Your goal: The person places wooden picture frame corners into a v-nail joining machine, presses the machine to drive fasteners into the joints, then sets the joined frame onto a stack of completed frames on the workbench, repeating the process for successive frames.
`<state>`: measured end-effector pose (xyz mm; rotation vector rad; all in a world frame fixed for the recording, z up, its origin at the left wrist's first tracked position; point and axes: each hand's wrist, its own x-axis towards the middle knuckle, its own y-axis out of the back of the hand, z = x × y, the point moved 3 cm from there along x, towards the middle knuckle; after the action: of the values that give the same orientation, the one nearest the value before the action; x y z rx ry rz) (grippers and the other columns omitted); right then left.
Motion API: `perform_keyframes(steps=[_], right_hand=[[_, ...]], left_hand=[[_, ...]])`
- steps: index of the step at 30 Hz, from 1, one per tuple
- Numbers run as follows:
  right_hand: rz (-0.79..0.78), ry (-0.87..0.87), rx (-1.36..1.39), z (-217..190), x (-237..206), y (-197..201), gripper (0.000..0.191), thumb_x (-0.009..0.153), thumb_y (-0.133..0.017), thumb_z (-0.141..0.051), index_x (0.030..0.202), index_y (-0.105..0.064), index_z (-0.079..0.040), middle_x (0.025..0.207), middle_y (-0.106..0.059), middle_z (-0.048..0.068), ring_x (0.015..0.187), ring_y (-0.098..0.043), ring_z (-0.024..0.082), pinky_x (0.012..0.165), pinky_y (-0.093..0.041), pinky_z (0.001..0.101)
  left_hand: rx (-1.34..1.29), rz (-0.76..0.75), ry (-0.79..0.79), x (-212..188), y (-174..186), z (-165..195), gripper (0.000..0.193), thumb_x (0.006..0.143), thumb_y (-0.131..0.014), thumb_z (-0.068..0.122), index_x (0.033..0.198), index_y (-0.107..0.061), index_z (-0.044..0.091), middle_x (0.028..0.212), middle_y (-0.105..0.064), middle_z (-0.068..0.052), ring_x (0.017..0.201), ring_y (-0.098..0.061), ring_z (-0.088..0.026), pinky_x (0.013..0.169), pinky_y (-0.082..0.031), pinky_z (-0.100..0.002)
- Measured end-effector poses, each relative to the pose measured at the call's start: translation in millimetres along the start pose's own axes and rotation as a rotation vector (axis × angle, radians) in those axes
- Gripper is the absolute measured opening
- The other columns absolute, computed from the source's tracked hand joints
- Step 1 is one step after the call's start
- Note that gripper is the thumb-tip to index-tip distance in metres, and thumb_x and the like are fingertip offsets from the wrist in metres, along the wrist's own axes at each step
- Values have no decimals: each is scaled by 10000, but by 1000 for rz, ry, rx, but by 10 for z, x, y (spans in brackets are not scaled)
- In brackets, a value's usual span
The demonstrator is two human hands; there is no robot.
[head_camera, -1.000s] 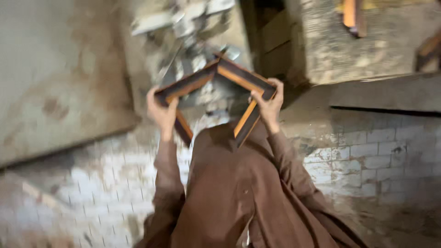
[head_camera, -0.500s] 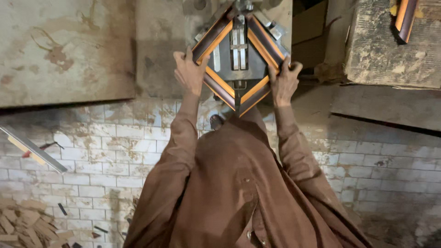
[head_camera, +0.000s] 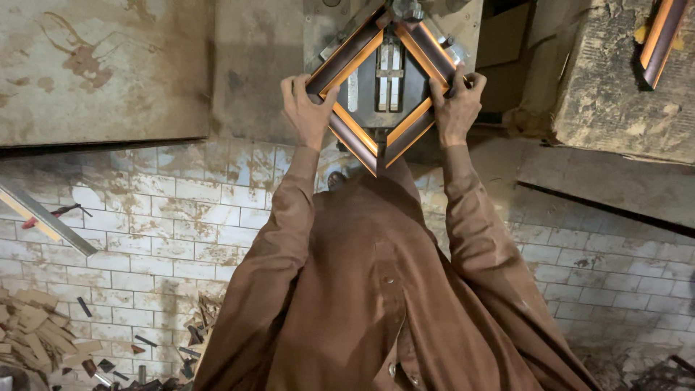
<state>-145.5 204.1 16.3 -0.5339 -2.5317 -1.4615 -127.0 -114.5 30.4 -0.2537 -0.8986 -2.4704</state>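
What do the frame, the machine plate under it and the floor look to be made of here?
Frame: probably wood moulding, dark brown with a glossy orange-gold inner edge; mitred corners suggest cut wood, though moulded plastic is possible. The left hand and right hand grip its side corners. Plate: metal, dull grey, with a slot and screws. Floor: whitish brick, stained, joints visible, wood offcuts lying on it.

A worn white brick floor (head_camera: 181,224), stained brown, runs beneath scarred metal-topped workbenches (head_camera: 101,69). Wood offcuts (head_camera: 36,337) litter the lower left corner; a weathered slab (head_camera: 615,94) sits at right under dim, warm light.
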Motion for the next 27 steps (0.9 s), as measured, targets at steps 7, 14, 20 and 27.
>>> perform_keyframes(steps=[7,14,20,27], right_hand=[[45,29,21,57,2,-51,569,897,-904,-379,1339,-677,-102,1140,-536,152,918,-661,335,774,-565,431],[57,20,15,65,-3,-57,562,892,-905,-361,1342,-681,-111,1120,-533,141,865,-657,309,740,-565,421],[45,25,-22,37,15,-84,557,897,-891,-404,1319,-672,-113,1109,-561,125,818,-673,294,704,-572,417],[-127,26,-264,-2,145,-31,560,895,-878,-488,1267,-682,-117,1171,-608,114,819,-667,347,654,-535,464]], left_hand=[[-16,-30,-38,-100,54,19,525,693,-966,259,1069,-652,70,1119,-561,-122,984,-653,-345,821,-554,-446],[79,-46,97,85,-293,63,544,742,-921,383,1083,-613,92,1148,-544,-110,901,-678,-347,722,-559,-484],[86,10,68,94,-290,83,551,723,-922,454,1055,-617,137,1127,-552,-71,905,-683,-339,694,-558,-487],[257,-262,123,220,-303,197,517,791,-896,422,1131,-628,139,1237,-530,-97,925,-667,-357,750,-542,-516]])
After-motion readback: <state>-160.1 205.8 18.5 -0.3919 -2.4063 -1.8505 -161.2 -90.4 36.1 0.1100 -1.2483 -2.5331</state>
